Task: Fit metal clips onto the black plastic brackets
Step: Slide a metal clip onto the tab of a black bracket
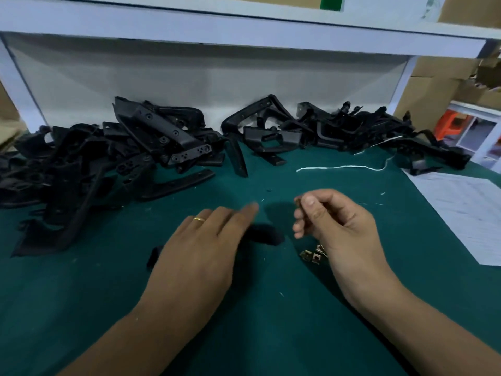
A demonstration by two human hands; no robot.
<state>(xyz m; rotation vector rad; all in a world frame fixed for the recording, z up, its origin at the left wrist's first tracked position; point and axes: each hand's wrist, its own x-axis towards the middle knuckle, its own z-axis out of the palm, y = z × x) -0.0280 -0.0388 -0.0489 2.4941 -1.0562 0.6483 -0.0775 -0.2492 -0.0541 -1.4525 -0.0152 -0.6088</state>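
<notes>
My left hand [202, 249], with a gold ring, lies flat and blurred over a black plastic bracket [267, 234] on the green mat; the bracket's ends show at either side of the hand. My right hand [334, 221] is curled, thumb and fingers pinched on a small metal clip [297, 203] held just above the mat. A few loose metal clips [314, 253] lie by my right wrist. Whether my left hand grips the bracket or only covers it is unclear.
A big heap of black brackets [95, 164] fills the back left and another heap [339, 131] the back right. A white cord [344, 167] and a paper sheet [466, 213] lie on the right. A white shelf frame [244, 31] spans the back.
</notes>
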